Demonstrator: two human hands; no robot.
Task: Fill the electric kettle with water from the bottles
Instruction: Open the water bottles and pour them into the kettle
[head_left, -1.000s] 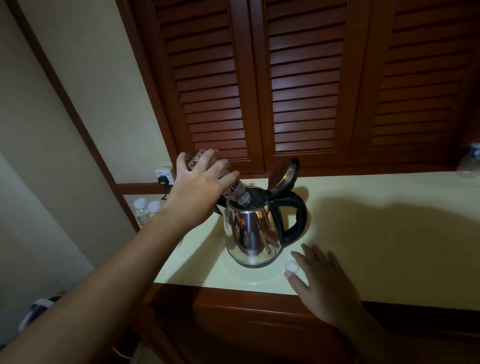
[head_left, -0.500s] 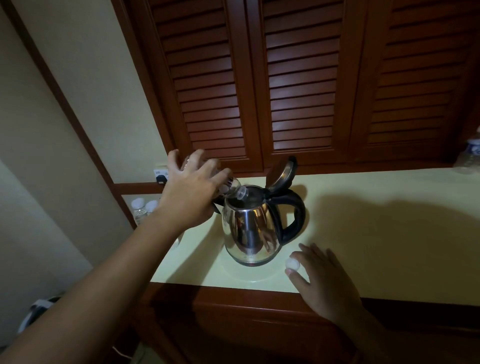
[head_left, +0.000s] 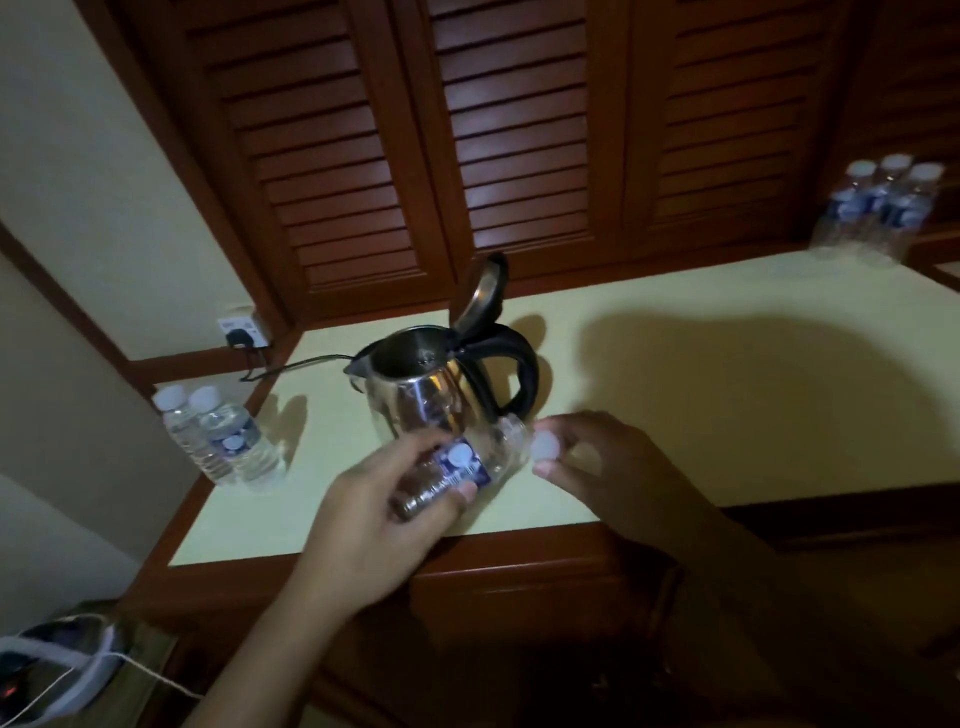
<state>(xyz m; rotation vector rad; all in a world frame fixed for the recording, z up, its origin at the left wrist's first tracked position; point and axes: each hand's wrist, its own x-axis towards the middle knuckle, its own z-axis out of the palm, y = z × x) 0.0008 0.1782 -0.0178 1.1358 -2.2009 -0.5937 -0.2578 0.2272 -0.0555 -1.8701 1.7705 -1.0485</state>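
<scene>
Bottle (head_left: 463, 466) lies level, neck seemingly pointing right toward cap (head_left: 544, 448).

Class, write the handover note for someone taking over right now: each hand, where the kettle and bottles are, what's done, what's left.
Left hand grips an uncapped bottle, tipped sideways in front of the kettle.
Right hand pinches a white cap beside the bottle's mouth.
Kettle on the counter, lid up; water level unclear.
Two capped bottles at left, three capped bottles far right.
Left: recap this one, pour more if needed, shut the lid.
</scene>
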